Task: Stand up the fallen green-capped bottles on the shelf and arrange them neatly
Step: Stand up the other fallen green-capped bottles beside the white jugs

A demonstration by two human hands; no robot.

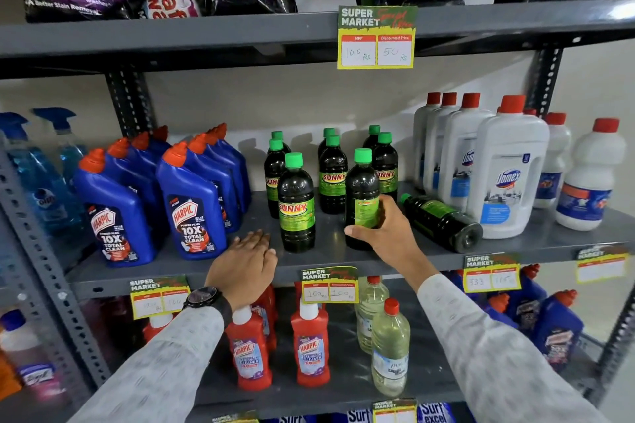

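An upright green-capped bottle (pixel 362 197) is clasped around its lower body by the right hand (pixel 381 233) on the shelf (pixel 343 264). Just right of the grip, one fallen bottle (pixel 441 221) lies sideways. To its left, the left hand (pixel 245 263) rests flat, empty, beside another standing bottle (pixel 296 204).

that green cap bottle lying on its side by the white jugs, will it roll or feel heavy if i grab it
The fallen bottle looks round-bodied and lies on the flat shelf, so a nudge may roll it. It seems full of dark liquid, so probably fairly heavy. Its smooth plastic could be slippery.
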